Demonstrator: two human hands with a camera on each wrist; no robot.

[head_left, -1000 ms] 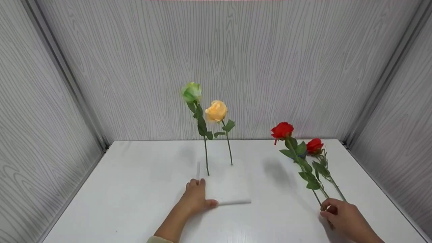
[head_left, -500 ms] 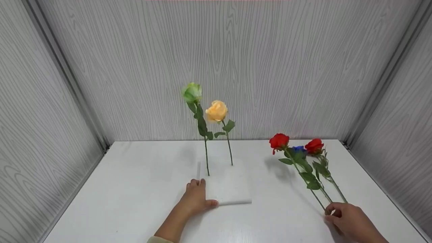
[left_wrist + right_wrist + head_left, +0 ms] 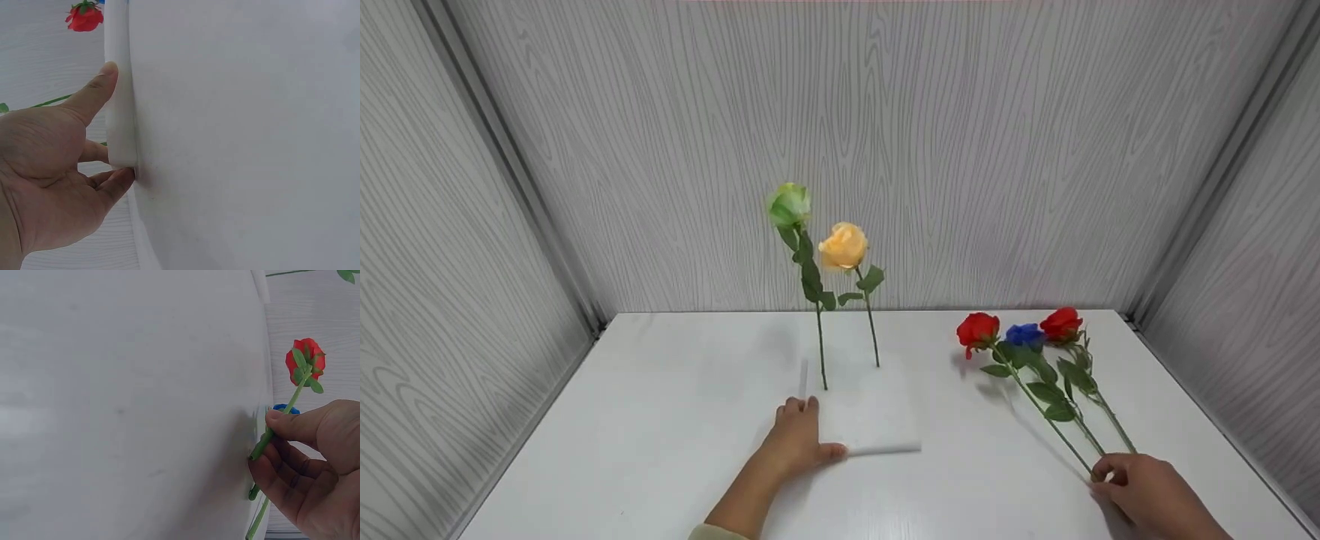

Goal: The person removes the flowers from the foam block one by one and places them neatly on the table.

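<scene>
My left hand (image 3: 793, 444) grips the near left corner of a white block (image 3: 877, 412), with the thumb along its front side and the fingers at its left side. A green rose (image 3: 790, 204) and a yellow-orange rose (image 3: 844, 246) stand upright in the block. At the right, my right hand (image 3: 1147, 487) pinches the lower stem of a red rose (image 3: 978, 330) between thumb and fingers. The rose slants low over the table, its head pointing away to the left. In the right wrist view the stem's cut end (image 3: 257, 453) sticks out past the fingertips.
Beside the held rose, a blue flower (image 3: 1024, 335) and another red rose (image 3: 1061, 325) lie on the white table (image 3: 622, 420). Their stems run toward the right hand. Grey wood-grain panels (image 3: 877, 112) enclose the table at the back and both sides.
The right hand has moved slightly right and toward the near edge. The held red rose's head has sunk toward the table, uncovering the blue flower. The left hand stays on the block.
</scene>
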